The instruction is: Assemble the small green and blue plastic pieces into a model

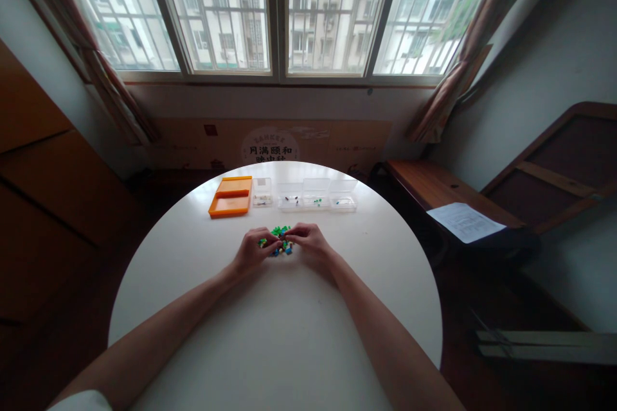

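A small pile of green, blue, yellow and dark toy building bricks (281, 232) lies near the middle of the white table. From the left, my left hand (254, 248) reaches in with its fingertips pinched at the pile's edge. My right hand (309, 237) comes from the other side, thumb and fingers pressed together over the bricks. The fingertips of both hands nearly meet. Whatever is between them is too small to name.
An open orange case (231, 209) stands behind the pile on the round white table (270, 334). Beside it are a clear lidded box (262, 183) and a row of clear open boxes (315, 186) with tiny pieces inside. A printed paper (465, 221) lies on a wooden bench (424, 183) at right.
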Demonstrator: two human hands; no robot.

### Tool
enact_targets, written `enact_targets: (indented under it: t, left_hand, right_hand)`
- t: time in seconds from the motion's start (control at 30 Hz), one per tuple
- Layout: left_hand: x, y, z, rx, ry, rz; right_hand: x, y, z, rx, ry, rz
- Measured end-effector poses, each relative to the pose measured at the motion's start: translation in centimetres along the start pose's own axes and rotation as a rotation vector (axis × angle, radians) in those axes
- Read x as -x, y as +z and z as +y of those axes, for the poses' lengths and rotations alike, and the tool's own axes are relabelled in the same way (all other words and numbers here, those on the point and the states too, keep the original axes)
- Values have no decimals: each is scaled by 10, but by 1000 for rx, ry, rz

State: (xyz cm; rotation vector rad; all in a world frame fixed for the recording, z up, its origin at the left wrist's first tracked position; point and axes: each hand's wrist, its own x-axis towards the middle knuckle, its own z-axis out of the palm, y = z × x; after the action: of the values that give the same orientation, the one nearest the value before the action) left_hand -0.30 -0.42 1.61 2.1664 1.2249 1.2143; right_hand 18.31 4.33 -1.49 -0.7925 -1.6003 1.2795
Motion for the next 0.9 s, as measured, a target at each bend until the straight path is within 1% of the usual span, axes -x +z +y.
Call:
enact_targets:
  t: [0.27, 0.57, 0.9]
  left_hand:
    - [0, -1, 1, -14, 6, -6]
    - [-1, -1, 2, -9, 18, -10]
    - [0, -1, 2, 5, 13, -2]
  right_hand:
    - [1, 1, -5, 16, -4, 3]
    - [1, 1, -2, 8, -20, -7]
    - [2, 1, -6, 14, -20, -5]
